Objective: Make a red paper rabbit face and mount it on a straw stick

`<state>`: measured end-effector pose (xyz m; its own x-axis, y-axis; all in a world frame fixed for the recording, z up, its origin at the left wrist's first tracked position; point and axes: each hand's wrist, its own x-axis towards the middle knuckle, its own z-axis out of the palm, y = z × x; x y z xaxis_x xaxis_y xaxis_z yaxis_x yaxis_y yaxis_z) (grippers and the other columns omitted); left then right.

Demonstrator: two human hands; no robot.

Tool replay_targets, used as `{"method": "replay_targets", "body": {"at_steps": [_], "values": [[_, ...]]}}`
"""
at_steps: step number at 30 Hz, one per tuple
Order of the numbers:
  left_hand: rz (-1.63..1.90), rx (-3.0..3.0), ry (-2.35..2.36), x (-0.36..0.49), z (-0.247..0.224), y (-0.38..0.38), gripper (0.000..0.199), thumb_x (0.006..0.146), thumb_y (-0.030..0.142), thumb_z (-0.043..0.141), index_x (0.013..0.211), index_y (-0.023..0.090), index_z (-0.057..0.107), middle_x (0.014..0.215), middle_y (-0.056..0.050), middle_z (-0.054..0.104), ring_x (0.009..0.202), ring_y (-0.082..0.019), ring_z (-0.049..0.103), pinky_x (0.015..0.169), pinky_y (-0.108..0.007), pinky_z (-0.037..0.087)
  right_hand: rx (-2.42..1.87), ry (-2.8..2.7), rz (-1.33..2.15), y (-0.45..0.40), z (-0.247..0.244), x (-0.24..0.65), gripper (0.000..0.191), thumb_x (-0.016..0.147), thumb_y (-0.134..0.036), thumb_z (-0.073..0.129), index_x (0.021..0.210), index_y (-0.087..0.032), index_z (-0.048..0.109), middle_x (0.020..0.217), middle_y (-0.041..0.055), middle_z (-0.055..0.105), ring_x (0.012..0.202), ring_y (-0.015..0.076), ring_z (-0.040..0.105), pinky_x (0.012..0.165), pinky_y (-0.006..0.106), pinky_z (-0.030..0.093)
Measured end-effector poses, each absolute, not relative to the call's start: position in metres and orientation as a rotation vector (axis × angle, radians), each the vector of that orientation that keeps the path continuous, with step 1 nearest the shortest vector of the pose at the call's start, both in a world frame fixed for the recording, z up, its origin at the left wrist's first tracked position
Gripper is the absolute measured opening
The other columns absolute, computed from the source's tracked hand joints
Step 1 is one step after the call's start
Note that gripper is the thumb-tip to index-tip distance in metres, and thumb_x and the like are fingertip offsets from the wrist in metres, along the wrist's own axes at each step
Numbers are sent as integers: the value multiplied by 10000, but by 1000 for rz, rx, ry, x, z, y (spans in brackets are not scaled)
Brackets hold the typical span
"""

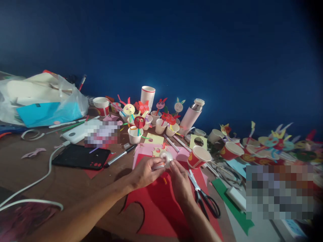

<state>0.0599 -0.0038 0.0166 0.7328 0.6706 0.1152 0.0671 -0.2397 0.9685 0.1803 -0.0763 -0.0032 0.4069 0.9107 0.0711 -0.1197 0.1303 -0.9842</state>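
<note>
Over the red paper sheet, both hands meet at a roll of clear tape. My left hand is closed, its thumb and fingers gripping the near left side of the roll; a small white and orange bit shows by these fingertips. On the roll's right side, my right hand pinches with thumb and forefinger. Whether a strip of tape is pulled out cannot be made out. Just right of my right hand lie black-handled scissors, beside a red and white paper cup.
Paper cups with cut-paper faces stand at the back, near a stack of cups and a pink thermos. Left lie a black phone, a marker and a white cable. Green paper lies right.
</note>
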Motion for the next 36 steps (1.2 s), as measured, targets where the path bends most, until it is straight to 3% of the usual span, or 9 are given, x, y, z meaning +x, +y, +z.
{"method": "replay_targets", "body": {"at_steps": [3,8,11,15,18,21,25,31,36], "values": [[634,1724,610,60,14,-6,375,753,368,568,1043,134,612,925,-42,642,845,-157,590,750,-202,451,-1197,-803,872,-77,-1,180,168,781,-318,552,849,-189,635,803,28,640,817,188,581,775,295,433],[655,1712,605,55,19,-9,337,749,273,548,1050,123,559,883,-58,622,728,-129,582,673,-204,452,-1151,-833,899,-79,7,179,145,774,-253,531,855,-200,639,822,23,632,910,200,549,808,289,414],[702,1712,615,53,24,-6,283,767,264,517,1022,140,524,721,-10,580,584,-93,511,551,-173,400,-1128,-799,891,-81,7,181,145,766,-242,533,854,-202,641,823,8,629,826,169,546,765,255,411],[750,1744,717,52,29,1,296,780,301,504,1035,153,490,514,70,398,437,-68,331,434,-169,272,-1129,-737,848,-82,4,185,88,729,-237,553,753,-194,626,680,-23,584,652,129,503,644,219,399],[691,1751,640,53,29,3,384,760,292,531,1112,147,478,595,42,483,506,-80,419,488,-167,329,-1107,-798,897,-82,5,183,82,722,-219,529,731,-196,608,671,-24,575,649,132,501,644,220,398],[627,1736,597,55,27,3,429,740,296,561,1134,139,502,822,-33,601,711,-133,548,635,-192,420,-1115,-867,944,-82,6,180,101,729,-223,500,743,-199,597,687,-9,588,679,152,517,691,243,408],[615,1746,574,55,22,6,451,751,369,565,1142,146,528,988,-58,619,892,-179,569,750,-213,435,-1095,-856,986,-82,4,180,107,737,-231,494,747,-198,595,669,-3,571,632,144,483,635,239,399],[641,1859,555,55,12,13,461,778,453,525,1109,134,552,874,-37,628,760,-150,558,664,-210,429,-893,-725,1083,-81,6,180,88,717,-212,533,722,-175,613,641,-11,542,588,119,437,574,226,367],[685,1877,544,57,10,14,449,786,459,513,1073,118,570,874,-41,622,761,-145,546,656,-199,417,-819,-668,1126,-82,6,180,114,682,-181,551,733,-162,652,623,-19,536,560,101,425,555,217,353]]}}
